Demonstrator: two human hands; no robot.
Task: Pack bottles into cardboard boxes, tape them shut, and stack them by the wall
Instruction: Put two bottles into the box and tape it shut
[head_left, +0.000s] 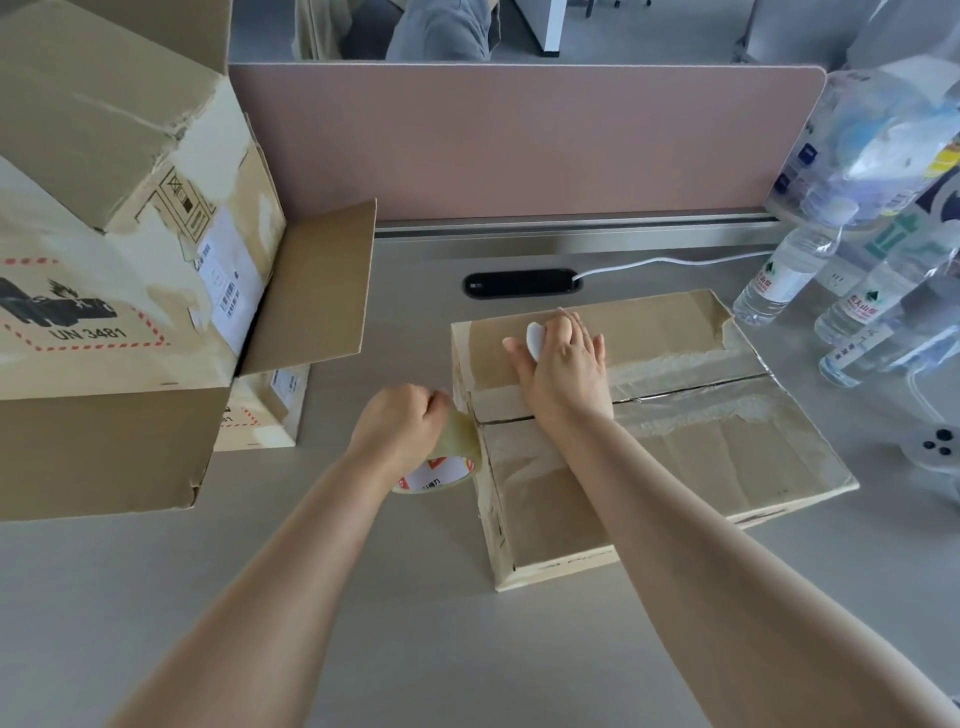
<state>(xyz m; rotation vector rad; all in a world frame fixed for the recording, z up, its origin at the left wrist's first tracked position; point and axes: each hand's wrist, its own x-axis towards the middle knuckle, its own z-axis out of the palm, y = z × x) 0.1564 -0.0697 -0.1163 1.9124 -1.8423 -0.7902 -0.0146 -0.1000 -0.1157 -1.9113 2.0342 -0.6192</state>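
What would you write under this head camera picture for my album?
Left hand holds a tape roll at the closed cardboard box edge while the right hand presses its top.

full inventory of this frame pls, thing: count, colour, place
closed box: one, brown, desk centre-right, seam part taped
tape roll: one, clear, white core, at the box's left edge
open boxes: at least two, brown, stacked left
small box: one, brown, under that stack
water bottles: several, clear, far right
cable port: one, black, desk rear
white cable: one, from the port
divider: one, pink, behind desk
white controller: one, right edge
left hand: grips tape roll
right hand: flat on box, over a small white object
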